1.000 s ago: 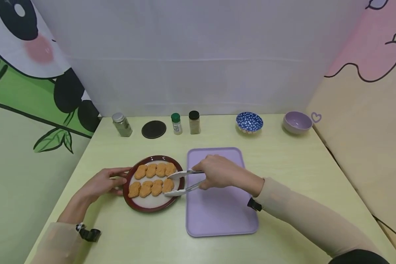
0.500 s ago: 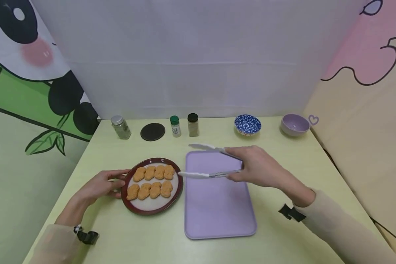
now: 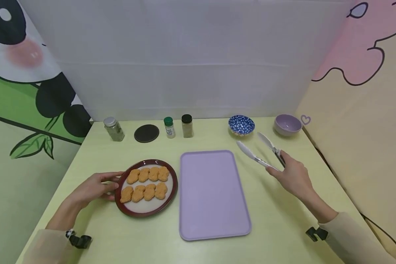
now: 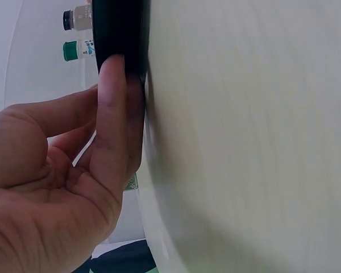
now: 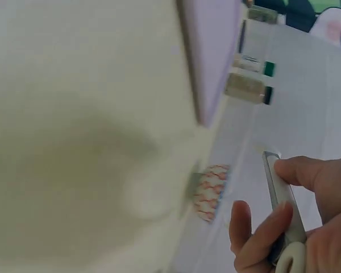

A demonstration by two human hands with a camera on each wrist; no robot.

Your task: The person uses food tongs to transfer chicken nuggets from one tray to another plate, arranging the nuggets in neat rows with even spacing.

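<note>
At the left of the head view my left hand (image 3: 94, 189) holds the near-left rim of a brown-rimmed plate (image 3: 175, 187). Two rows of golden nuggets (image 3: 149, 191) lie on it. The left wrist view has the fingertips (image 4: 111, 85) against the plate's dark side (image 4: 122, 34), low over the table. My right hand (image 3: 293, 175) grips metal tongs (image 3: 259, 157), whose spread white tips point away from me, just in front of the blue patterned bowl (image 3: 241, 125). Nothing is between the tips. In the right wrist view, thumb and fingers wrap the tongs (image 5: 284, 196).
A lilac tray (image 3: 214, 194) lies between the plate and my right hand. Along the back stand a silver-capped jar (image 3: 114, 129), a black disc (image 3: 146, 133), a green-capped bottle (image 3: 169, 127), a black-capped jar (image 3: 187, 126) and a purple bowl (image 3: 288, 125).
My right hand has carried the tongs from over the plate, across the tray, to the right side of the table. My left hand stays at the plate. The nuggets have not moved.
</note>
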